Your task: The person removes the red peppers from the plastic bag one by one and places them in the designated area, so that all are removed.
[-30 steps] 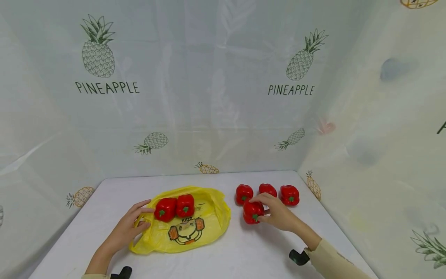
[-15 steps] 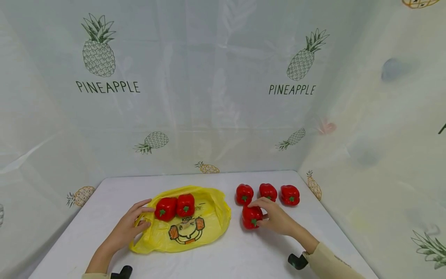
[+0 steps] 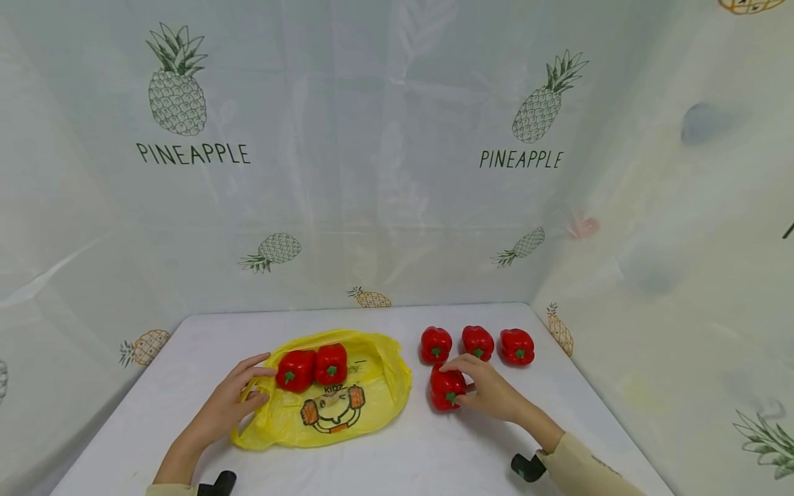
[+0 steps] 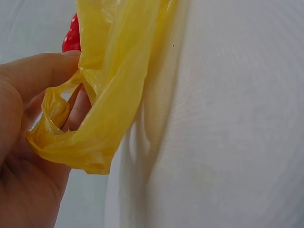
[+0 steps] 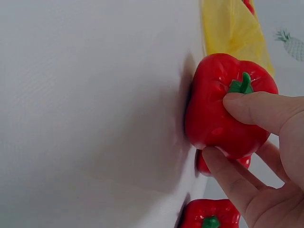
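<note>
A red bell pepper (image 3: 445, 389) with a green stem is gripped by my right hand (image 3: 490, 391) at the table's right side. In the right wrist view, my thumb (image 5: 249, 108) presses by the stem and my fingers lie along the pepper's side. My left hand (image 3: 226, 403) holds the left edge of a yellow plastic bag (image 3: 378, 420). The left wrist view shows the bag's handle (image 4: 95, 152) looped around that hand's fingers, with the thumb (image 4: 52, 69) against the plastic. On or in the bag, two red bell peppers (image 3: 295, 372) sit side by side, close to my left fingertips.
Behind my right hand, three more red bell peppers (image 3: 517, 347) stand in a row near the back right of the white table (image 3: 372, 475). Sheets with pineapple prints (image 3: 397, 172) hang behind and beside the table.
My right hand has moved slightly toward me and left with the bell pepper, away from the back row. The left hand and the bag stay in place.
</note>
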A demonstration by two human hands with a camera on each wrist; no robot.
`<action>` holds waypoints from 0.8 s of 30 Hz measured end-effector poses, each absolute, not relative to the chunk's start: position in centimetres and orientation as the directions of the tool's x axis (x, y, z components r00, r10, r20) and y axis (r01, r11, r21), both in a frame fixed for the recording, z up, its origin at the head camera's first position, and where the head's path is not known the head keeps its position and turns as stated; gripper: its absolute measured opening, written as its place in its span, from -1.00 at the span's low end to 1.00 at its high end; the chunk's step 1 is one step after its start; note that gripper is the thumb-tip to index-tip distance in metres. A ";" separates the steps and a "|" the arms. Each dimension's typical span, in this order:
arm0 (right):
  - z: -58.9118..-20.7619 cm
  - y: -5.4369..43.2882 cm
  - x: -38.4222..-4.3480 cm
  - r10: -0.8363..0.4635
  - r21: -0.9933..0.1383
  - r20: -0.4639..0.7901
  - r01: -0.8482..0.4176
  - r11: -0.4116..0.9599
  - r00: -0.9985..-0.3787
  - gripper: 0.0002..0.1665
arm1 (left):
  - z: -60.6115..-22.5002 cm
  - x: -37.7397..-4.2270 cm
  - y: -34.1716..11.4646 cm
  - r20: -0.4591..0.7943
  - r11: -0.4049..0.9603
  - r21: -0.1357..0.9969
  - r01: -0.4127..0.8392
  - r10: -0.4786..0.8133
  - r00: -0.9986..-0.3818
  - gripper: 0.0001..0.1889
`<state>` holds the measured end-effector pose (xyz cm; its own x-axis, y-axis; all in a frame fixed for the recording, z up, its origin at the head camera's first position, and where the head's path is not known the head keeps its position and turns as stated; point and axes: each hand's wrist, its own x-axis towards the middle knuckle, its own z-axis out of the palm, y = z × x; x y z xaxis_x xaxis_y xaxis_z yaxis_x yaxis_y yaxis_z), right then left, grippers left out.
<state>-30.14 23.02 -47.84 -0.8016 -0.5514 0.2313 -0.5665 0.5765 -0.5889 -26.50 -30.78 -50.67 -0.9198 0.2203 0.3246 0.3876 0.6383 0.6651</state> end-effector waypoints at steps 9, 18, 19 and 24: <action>-47.9 22.8 -30.0 -0.546 -0.571 0.251 -0.578 0.583 -0.799 -0.32 | -50.5 -26.6 -30.7 0.308 0.634 0.678 0.371 0.212 -0.927 -0.63; -47.6 23.2 -30.0 -0.562 -0.579 0.225 -0.573 0.580 -0.796 -0.27 | -50.6 -26.6 -30.7 0.306 0.626 0.685 0.372 0.216 -0.927 -0.63; -47.5 23.2 -30.0 -0.563 -0.582 0.217 -0.569 0.581 -0.797 -0.27 | -50.6 -26.6 -30.7 0.306 0.625 0.686 0.373 0.217 -0.927 -0.63; -46.7 23.6 -30.1 -0.565 -0.566 0.207 -0.569 0.597 -0.799 -0.31 | -50.6 -26.5 -30.7 0.311 0.627 0.682 0.375 0.215 -0.926 -0.63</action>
